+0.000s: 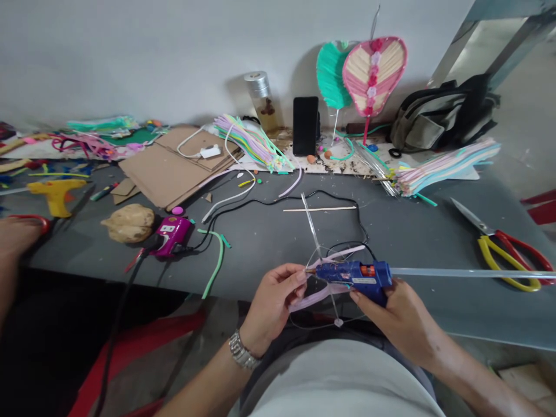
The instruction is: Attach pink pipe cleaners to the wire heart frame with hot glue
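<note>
Gripped in the right hand (391, 318), fingers wrapped firmly around the body, a blue hot glue gun (354, 277), with the trigger hidden and no telling whether it is pressed. Pinched in the left hand (273, 304), fingers closed tight, a pale pink pipe cleaner (324, 294) crossing a thin clear plastic rod (313, 229), all held just above the lap, in front of the grey tabletop (417, 226). Main risk: a burn from the nozzle or fresh glue, given fingertips so close to the tip. Second risk: a snag on the black power cord (304, 200) looping around the rod, enough to jerk the gun or twist the piece. Further risk: a knock from the long clear glue stick (473, 272) against the nearby red-and-yellow-handled scissors (508, 260).
</note>
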Demonstrator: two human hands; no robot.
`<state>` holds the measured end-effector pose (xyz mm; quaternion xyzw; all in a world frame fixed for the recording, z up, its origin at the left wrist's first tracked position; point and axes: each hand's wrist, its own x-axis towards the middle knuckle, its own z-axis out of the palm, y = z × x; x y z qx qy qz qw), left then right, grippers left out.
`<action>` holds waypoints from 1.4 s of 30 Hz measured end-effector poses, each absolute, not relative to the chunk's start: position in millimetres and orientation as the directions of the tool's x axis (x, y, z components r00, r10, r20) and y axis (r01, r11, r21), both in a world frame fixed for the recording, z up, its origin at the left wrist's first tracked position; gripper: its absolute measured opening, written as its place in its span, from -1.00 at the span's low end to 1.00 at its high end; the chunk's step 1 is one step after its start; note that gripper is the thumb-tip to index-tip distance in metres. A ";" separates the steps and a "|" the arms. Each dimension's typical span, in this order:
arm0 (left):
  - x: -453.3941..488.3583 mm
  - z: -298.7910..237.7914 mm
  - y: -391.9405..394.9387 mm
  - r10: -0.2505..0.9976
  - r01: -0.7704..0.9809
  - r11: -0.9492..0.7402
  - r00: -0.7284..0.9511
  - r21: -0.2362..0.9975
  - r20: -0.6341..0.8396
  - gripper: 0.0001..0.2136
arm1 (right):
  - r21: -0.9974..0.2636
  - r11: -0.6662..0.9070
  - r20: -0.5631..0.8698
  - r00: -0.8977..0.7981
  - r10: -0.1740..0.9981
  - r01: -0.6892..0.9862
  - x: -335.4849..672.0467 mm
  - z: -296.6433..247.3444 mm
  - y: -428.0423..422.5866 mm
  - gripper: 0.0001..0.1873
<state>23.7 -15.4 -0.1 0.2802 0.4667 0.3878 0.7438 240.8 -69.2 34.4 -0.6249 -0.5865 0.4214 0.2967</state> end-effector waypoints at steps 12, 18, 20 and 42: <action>24.0 0.9 -15.2 0.847 -0.306 0.530 0.247 0.791 -0.471 -0.71 | -0.845 -0.161 -0.196 -0.015 0.980 0.509 241.5 29.3 -71.4 -0.68; 25.9 5.0 -16.5 0.847 -0.325 0.530 0.253 0.783 -0.468 -0.67 | -0.857 -0.160 -0.201 -0.031 0.979 0.490 241.3 30.8 -70.9 -0.68; 26.1 6.1 -16.6 0.847 -0.325 0.529 0.258 0.784 -0.465 -0.67 | -0.854 -0.162 -0.209 -0.041 0.977 0.494 240.8 31.8 -70.4 -0.68; 28.0 8.3 -18.0 0.865 -0.328 0.499 0.235 0.802 -0.443 -0.66 | -0.860 -0.204 -0.243 -0.023 0.970 0.468 238.6 31.5 -69.5 -0.69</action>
